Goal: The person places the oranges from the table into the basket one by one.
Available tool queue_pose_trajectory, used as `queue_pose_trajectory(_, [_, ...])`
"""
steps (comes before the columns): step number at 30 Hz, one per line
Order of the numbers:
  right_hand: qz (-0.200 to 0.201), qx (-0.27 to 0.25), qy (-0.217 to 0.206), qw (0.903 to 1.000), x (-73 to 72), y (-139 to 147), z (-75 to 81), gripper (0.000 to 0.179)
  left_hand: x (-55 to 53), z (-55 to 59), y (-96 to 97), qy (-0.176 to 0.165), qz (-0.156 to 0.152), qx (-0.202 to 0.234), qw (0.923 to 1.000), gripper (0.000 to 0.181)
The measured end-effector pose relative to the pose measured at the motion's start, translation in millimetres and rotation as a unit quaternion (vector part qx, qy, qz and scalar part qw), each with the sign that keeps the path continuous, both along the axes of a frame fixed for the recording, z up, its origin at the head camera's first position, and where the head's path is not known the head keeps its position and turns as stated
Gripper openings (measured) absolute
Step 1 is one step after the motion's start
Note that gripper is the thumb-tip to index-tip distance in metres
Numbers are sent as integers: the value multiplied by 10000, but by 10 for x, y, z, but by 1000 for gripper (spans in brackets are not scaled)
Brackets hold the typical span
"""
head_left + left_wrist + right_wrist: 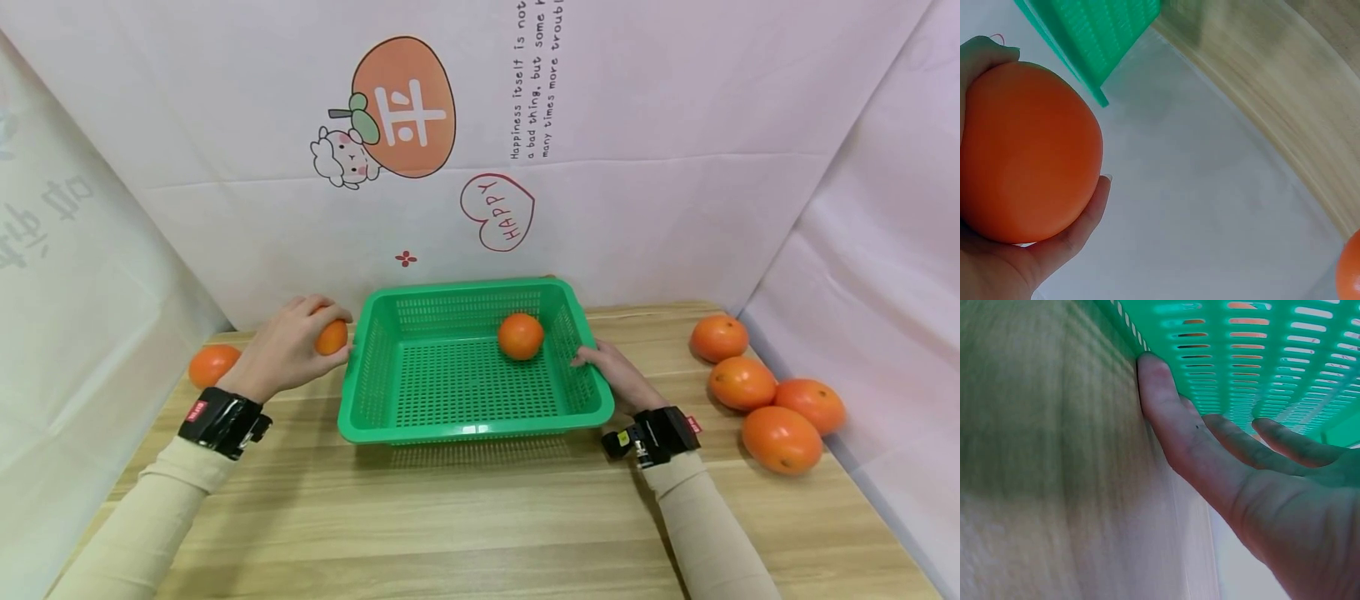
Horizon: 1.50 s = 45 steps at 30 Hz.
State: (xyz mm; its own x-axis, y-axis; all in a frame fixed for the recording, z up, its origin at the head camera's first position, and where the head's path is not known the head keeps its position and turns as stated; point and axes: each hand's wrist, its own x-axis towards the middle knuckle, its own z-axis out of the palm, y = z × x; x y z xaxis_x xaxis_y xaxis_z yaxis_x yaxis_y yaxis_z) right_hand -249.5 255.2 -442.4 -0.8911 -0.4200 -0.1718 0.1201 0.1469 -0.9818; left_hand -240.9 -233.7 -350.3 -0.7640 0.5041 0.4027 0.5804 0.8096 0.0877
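My left hand holds a smooth, round orange-coloured fruit just left of the green plastic basket. In the left wrist view, thumb and fingers curl around the fruit, with a corner of the basket beyond it. My right hand grips the basket's right side, thumb over the rim. Its fingers lie along the outside of the slotted wall in the right wrist view. One similar fruit sits inside the basket, toward the back right.
Another fruit rests on the wooden table at the left, behind my left wrist. Several more, including one near the front of the group, lie at the right edge. Printed white cloth hangs behind and along both sides.
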Motion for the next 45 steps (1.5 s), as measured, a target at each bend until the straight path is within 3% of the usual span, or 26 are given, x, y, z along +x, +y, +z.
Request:
queue_pose_trajectory(25, [27, -126, 23, 9999, -12, -17, -12, 77, -7, 108, 328, 85, -564, -6, 9984, 36])
queue_pose_trajectory(45, [23, -160, 75, 9998, -25, 8, -41, 76, -53, 165, 672, -183, -1084, 159, 9938, 34])
